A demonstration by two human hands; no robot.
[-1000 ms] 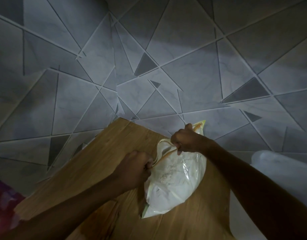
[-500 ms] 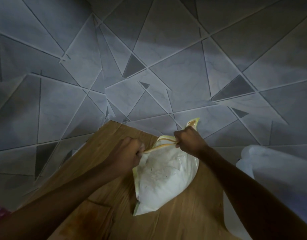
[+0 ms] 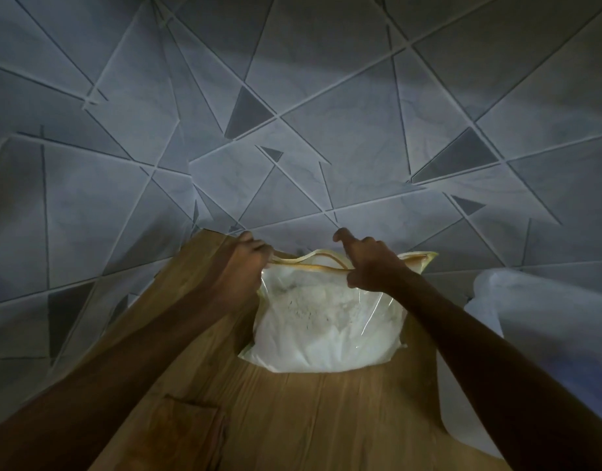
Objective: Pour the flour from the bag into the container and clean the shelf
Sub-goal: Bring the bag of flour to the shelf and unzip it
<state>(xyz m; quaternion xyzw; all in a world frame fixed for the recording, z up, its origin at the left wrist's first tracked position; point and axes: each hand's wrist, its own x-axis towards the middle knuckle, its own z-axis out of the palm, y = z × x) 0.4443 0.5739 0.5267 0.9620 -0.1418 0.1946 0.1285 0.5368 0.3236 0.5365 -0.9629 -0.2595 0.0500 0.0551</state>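
Observation:
A clear plastic flour bag (image 3: 321,334) with a yellow zip strip along its top lies on the wooden shelf (image 3: 293,419), white flour heaped in its lower half. My left hand (image 3: 240,266) pinches the left end of the zip strip. My right hand (image 3: 371,263) pinches the strip near its middle, index finger raised. The strip's two sides are pulled apart between my hands. A translucent white plastic thing (image 3: 544,321), perhaps the container, stands blurred at the right edge, partly behind my right forearm.
A grey wall with a pattern of pale lines and dark triangles (image 3: 299,113) rises directly behind the shelf. The shelf's left edge runs diagonally, with tiled floor beyond it. The light is dim.
The bag has turned from a slant to lie square in front of me. Both hands have moved apart along the zip strip and its mouth has widened.

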